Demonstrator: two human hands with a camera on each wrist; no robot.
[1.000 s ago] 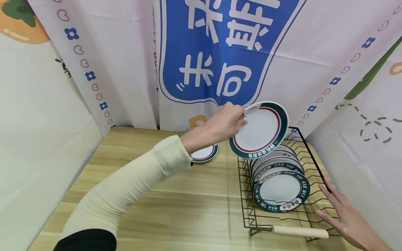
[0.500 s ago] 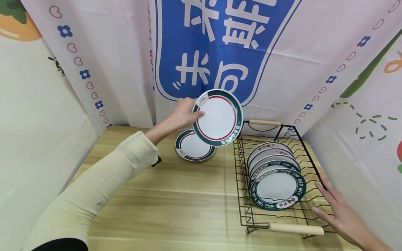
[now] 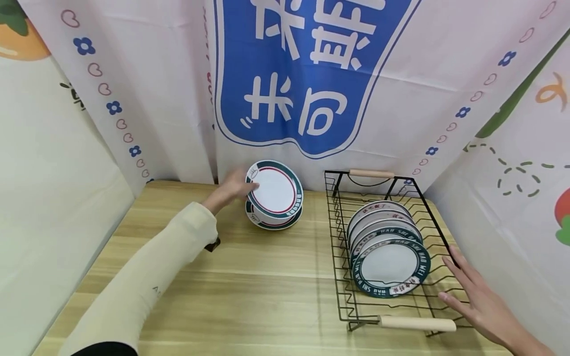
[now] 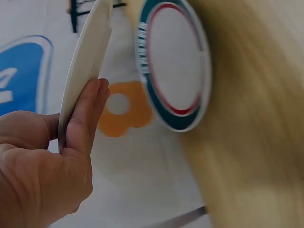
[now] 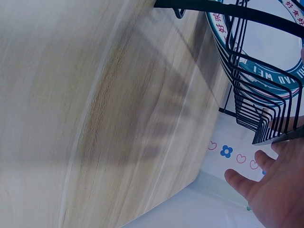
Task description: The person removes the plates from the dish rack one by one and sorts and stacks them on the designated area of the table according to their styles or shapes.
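Green-rimmed plate (image 3: pixel 275 190) pinched at its edge in the fingers (image 4: pixel 84 116), a person's left hand (image 3: pixel 230 190) holds it tilted over a second plate (image 3: pixel 272 226) on the wood-grain tabletop (image 3: pixel 249 291). The right hand (image 3: pixel 483 301), fingers spread, rests at the side of a wooden-handled black wire dish rack (image 3: pixel 416 324) bearing a leaning row of plates (image 3: pixel 391 267). Behind hangs a white printed curtain (image 3: pixel 165 74).

We find ourselves in a booth-like corner: printed cloth (image 3: pixel 289 79) hangs around three sides of a wood-grain desk (image 3: pixel 267 282). What kind of room surrounds it, we cannot tell.
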